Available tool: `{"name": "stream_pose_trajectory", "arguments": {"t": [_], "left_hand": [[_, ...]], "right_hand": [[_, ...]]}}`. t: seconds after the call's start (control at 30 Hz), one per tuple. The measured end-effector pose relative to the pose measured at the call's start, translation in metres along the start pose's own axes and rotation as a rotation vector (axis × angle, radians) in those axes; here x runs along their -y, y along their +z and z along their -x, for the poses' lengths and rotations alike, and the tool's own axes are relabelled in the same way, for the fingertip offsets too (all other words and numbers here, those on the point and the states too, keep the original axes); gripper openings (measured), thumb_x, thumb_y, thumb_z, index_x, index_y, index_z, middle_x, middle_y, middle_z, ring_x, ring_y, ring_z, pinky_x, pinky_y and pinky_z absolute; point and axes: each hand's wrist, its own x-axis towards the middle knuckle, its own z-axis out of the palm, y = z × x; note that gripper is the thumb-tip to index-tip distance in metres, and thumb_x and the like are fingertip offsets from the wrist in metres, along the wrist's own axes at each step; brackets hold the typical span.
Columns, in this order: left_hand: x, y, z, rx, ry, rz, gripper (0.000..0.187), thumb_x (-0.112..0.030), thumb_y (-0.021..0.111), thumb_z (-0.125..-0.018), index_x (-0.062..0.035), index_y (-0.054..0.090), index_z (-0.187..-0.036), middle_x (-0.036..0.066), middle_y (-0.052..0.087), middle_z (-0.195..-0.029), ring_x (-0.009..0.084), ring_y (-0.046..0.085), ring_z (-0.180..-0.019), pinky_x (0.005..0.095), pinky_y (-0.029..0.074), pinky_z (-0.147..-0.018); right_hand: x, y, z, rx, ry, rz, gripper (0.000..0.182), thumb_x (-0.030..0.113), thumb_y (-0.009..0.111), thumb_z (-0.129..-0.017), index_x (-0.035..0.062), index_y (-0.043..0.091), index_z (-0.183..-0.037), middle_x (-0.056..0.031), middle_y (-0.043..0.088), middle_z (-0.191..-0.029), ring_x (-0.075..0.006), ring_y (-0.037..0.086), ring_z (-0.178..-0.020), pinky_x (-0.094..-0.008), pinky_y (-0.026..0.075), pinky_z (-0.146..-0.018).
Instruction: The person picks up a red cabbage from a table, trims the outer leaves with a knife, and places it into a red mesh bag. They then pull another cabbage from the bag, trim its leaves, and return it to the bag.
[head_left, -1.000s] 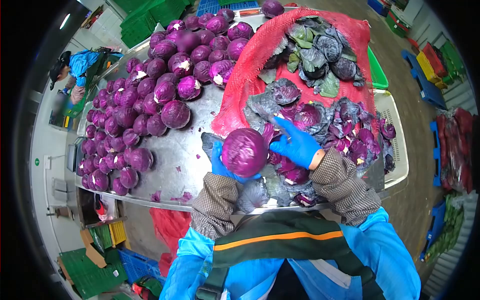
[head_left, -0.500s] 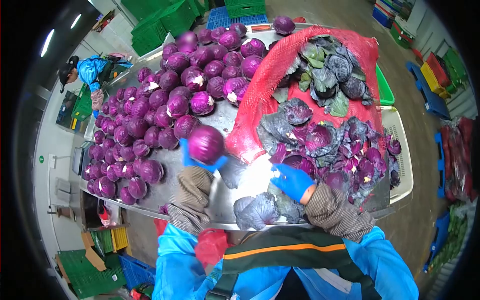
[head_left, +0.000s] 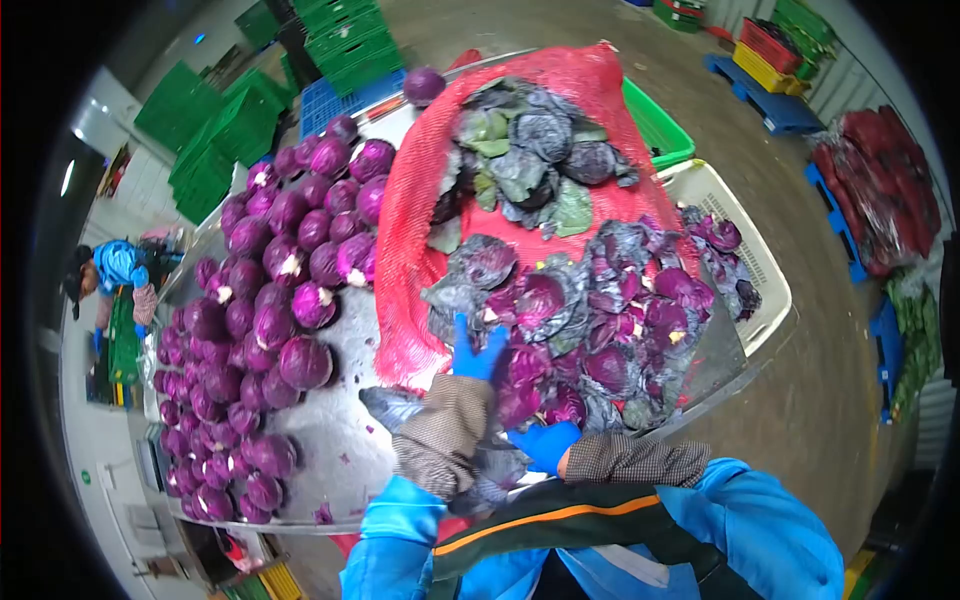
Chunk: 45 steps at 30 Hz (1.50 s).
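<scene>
My left hand [head_left: 478, 350], in a blue glove, has its fingers spread against the near left edge of a heap of torn red cabbage leaves [head_left: 610, 365]. Lower down, by the table's near edge, my right hand [head_left: 545, 446] lies against the heap's near side, its fingers stretched leftward. No whole cabbage is in either hand. Loose dark outer leaves [head_left: 495, 470] lie below and between the hands. A trimmed red cabbage [head_left: 305, 363] rests at the right edge of the pile of whole cabbages on the left.
A red mesh sack [head_left: 400, 270] lies open, with untrimmed cabbages [head_left: 540, 135] in its mouth. Beyond the steel table [head_left: 345, 440] stand a white basket [head_left: 770, 280] with leaves and a green crate [head_left: 655, 125]. Another person [head_left: 115, 265] works at far left.
My left hand has let go of a red cabbage and moved right to the leaf heap. My right hand has shifted down and toward me. The view has turned right.
</scene>
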Motion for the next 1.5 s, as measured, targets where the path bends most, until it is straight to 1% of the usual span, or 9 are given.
{"name": "stream_pose_trajectory", "arguments": {"t": [0.1,0.33,0.5,0.63,0.67,0.83,1.0,1.23,1.5], "left_hand": [[-0.048,0.053,0.008,0.078,-0.102,-0.662,0.102,-0.061,0.071,-0.059,-0.0158,0.026,-0.139,0.032,0.032,-0.131,0.0451,0.036,-0.121,0.0445,0.034,-0.099],[-0.037,0.206,0.010,0.080,0.540,-0.675,0.096,-0.058,0.072,-0.059,-0.0072,0.037,-0.132,0.043,0.034,-0.121,0.0553,0.043,-0.106,0.0542,0.041,-0.087],[-0.123,0.280,-0.012,0.769,0.409,-0.075,0.081,-0.040,0.075,-0.067,-0.0036,0.039,-0.130,0.026,0.049,-0.117,0.0366,0.052,-0.107,0.0420,0.040,-0.092],[-0.169,0.261,-0.078,0.382,0.419,-0.294,0.037,-0.022,0.069,-0.078,-0.0028,0.058,-0.108,0.012,0.060,-0.101,0.0183,0.058,-0.091,0.0295,0.046,-0.080],[-0.165,0.247,-0.106,0.275,0.480,-0.371,0.034,-0.024,0.069,-0.078,-0.0026,0.060,-0.103,0.010,0.061,-0.096,0.0154,0.058,-0.085,0.0284,0.046,-0.076],[-0.109,0.106,-0.173,0.302,0.010,-1.185,0.049,-0.046,0.058,-0.081,0.0005,0.062,-0.096,0.016,0.064,-0.080,0.0258,0.061,-0.077,0.0388,0.046,-0.070],[-0.126,-0.007,-0.206,-0.022,-0.335,-1.201,0.045,-0.044,0.059,-0.082,-0.0009,0.063,-0.094,0.014,0.064,-0.079,0.0218,0.061,-0.074,0.0377,0.046,-0.066],[-0.186,0.153,-0.248,0.104,0.328,-0.215,0.038,-0.026,0.062,-0.084,0.0012,0.057,-0.110,0.014,0.062,-0.101,0.0197,0.059,-0.093,0.0290,0.044,-0.085],[-0.166,0.205,-0.297,-0.017,0.223,-0.784,0.064,-0.052,0.055,-0.080,-0.0005,0.052,-0.117,0.026,0.056,-0.107,0.0371,0.054,-0.102,0.0406,0.043,-0.087]], "right_hand": [[-0.031,0.011,0.016,-0.162,0.035,-0.096,0.060,0.035,0.057,-0.079,0.0208,0.035,-0.132,-0.0180,0.058,-0.102,-0.0312,0.064,-0.074,-0.0437,0.050,-0.056],[-0.165,0.020,0.068,-0.261,0.304,-0.190,0.039,0.041,0.053,-0.080,0.0171,0.061,-0.109,-0.0125,0.062,-0.102,-0.0293,0.061,-0.086,-0.0445,0.047,-0.075],[-0.279,-0.052,0.135,-0.331,0.657,-0.061,0.044,0.042,0.052,-0.082,0.0090,0.057,-0.110,-0.0169,0.061,-0.096,-0.0326,0.061,-0.083,-0.0428,0.048,-0.071],[-0.454,0.014,0.144,-1.069,0.449,-0.095,0.036,0.029,0.054,-0.081,0.0064,0.055,-0.109,-0.0176,0.064,-0.084,-0.0332,0.063,-0.072,-0.0443,0.050,-0.063],[-0.441,-0.032,0.158,-1.090,0.302,0.446,0.035,0.029,0.054,-0.081,0.0075,0.055,-0.109,-0.0144,0.065,-0.080,-0.0327,0.063,-0.068,-0.0441,0.050,-0.060],[-0.396,-0.122,0.153,-1.303,0.669,-1.398,0.030,0.037,0.056,-0.087,0.0097,0.055,-0.101,-0.0064,0.059,-0.081,-0.0157,0.057,-0.077,-0.0279,0.047,-0.069],[-0.325,-0.184,0.062,-1.200,0.138,-1.079,0.028,0.030,0.058,-0.087,0.0065,0.055,-0.102,-0.0052,0.060,-0.081,-0.0126,0.055,-0.076,-0.0264,0.046,-0.069],[-0.308,-0.292,-0.068,-0.725,0.208,-1.517,0.056,0.038,0.059,-0.083,0.0125,0.037,-0.129,-0.0081,0.055,-0.064,-0.0137,0.041,-0.039,-0.0303,0.033,-0.033],[-0.322,-0.304,-0.125,-0.689,0.211,-1.513,0.066,0.049,0.056,-0.082,0.0148,0.028,-0.132,-0.0130,0.055,-0.070,-0.0173,0.048,-0.044,-0.0320,0.036,-0.032]]}}
